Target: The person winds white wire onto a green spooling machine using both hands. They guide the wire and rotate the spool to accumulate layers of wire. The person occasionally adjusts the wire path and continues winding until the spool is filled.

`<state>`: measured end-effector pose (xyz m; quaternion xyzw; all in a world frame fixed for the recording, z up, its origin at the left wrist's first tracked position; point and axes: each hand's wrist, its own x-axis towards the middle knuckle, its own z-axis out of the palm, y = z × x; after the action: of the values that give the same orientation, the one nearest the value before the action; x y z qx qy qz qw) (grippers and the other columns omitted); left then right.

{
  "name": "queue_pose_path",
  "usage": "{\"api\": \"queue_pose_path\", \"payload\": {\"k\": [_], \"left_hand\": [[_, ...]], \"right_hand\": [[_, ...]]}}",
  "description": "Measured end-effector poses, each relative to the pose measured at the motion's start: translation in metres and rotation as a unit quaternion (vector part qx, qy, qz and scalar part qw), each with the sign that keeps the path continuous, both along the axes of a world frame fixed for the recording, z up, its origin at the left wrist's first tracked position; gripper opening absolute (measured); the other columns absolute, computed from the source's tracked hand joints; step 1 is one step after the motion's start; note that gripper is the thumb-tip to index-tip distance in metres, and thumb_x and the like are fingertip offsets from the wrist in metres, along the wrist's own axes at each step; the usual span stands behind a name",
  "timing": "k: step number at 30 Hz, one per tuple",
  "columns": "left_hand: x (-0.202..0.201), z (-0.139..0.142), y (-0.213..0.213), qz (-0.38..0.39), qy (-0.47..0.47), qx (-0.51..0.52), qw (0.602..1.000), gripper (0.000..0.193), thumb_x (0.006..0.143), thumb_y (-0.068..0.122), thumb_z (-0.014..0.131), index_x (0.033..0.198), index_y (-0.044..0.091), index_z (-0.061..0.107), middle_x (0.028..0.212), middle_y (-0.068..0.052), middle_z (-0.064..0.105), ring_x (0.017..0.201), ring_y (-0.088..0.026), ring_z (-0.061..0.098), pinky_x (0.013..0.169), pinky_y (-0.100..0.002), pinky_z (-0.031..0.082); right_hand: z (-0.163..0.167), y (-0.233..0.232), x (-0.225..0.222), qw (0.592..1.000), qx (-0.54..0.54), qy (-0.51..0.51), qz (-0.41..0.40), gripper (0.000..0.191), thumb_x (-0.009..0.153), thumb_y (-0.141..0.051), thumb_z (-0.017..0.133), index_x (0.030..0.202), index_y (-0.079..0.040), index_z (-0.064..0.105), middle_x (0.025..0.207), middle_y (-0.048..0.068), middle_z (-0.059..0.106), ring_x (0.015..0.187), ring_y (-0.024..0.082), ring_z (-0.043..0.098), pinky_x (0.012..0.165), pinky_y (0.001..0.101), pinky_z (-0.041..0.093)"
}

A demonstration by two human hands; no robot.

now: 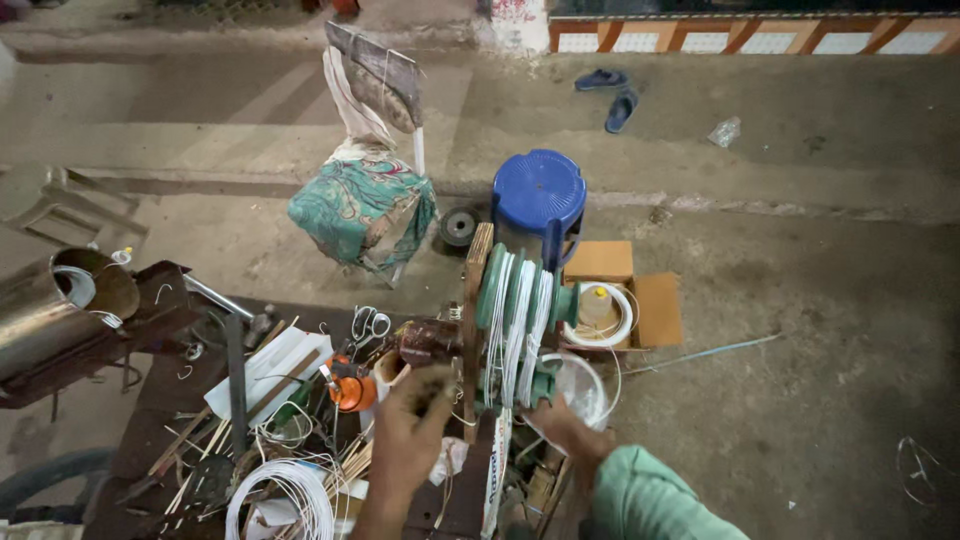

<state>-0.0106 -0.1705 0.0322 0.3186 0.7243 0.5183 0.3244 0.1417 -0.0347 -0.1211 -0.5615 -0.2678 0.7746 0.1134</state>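
While my left hand (412,415) curls near the winder's crank — grip unclear — my right hand (562,425) pinches thin white wire (518,330) on the green former (520,300) — springy, kink-prone; I'd hold it lightly.

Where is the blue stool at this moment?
In the head view, the blue stool stands on the ground just above centre, behind the green winder, right of the cloth-covered chair and beside the open cardboard box.

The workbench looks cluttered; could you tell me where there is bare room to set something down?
Bare ground lies right of the cardboard box and between the draped chair and blue stool. The workbench around both hands is crowded.
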Motion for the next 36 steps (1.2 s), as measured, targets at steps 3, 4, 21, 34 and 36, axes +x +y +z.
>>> {"api": "queue_pose_path", "payload": {"k": [3,4,21,34,36], "left_hand": [[-0.008,-0.006,0.004,0.009,0.076,0.083,0.994,0.03,0.088,0.006,0.069,0.117,0.001,0.071,0.105,-0.015,0.073,0.095,-0.021,0.069,0.082,-0.031,0.056],[-0.01,-0.007,0.006,0.012,0.129,0.104,0.986,0.03,0.087,0.004,0.068,0.117,0.001,0.071,0.112,-0.015,0.072,0.1,-0.022,0.069,0.084,-0.032,0.056],[-0.013,-0.006,0.026,-0.107,0.297,0.05,0.948,0.046,0.077,0.017,0.076,0.12,0.002,0.066,0.123,-0.02,0.068,0.12,-0.039,0.058,0.104,-0.044,0.045],[-0.024,-0.011,0.031,-0.128,0.34,0.027,0.931,0.03,0.081,0.011,0.077,0.108,0.0,0.07,0.116,-0.019,0.07,0.115,-0.039,0.061,0.1,-0.044,0.047],[-0.022,-0.008,0.033,-0.133,0.334,0.026,0.933,0.031,0.08,0.01,0.077,0.108,0.001,0.07,0.114,-0.019,0.07,0.114,-0.039,0.061,0.099,-0.044,0.048]], "right_hand": [[0.032,-0.05,0.011,0.97,0.169,-0.07,0.159,0.02,0.089,-0.02,0.071,0.105,-0.009,0.076,0.08,0.012,0.068,0.063,0.023,0.059,0.064,0.0475,0.059],[0.045,-0.062,0.018,0.936,0.27,-0.081,0.211,0.018,0.091,-0.022,0.072,0.1,-0.007,0.076,0.079,0.013,0.069,0.064,0.024,0.062,0.065,0.0456,0.058],[0.224,0.167,0.0,0.543,0.831,-0.066,0.097,0.028,0.081,-0.027,0.087,0.082,-0.005,0.07,0.078,0.008,0.067,0.065,0.02,0.067,0.059,0.0356,0.053],[0.049,-0.088,0.035,0.801,0.499,-0.04,0.328,0.019,0.091,-0.021,0.073,0.087,-0.003,0.072,0.079,0.01,0.068,0.071,0.026,0.067,0.066,0.039,0.053],[0.106,-0.081,0.039,0.65,0.683,-0.046,0.33,0.01,0.081,-0.017,0.074,0.087,-0.01,0.073,0.081,0.007,0.066,0.075,0.028,0.066,0.064,0.0419,0.051]]}}
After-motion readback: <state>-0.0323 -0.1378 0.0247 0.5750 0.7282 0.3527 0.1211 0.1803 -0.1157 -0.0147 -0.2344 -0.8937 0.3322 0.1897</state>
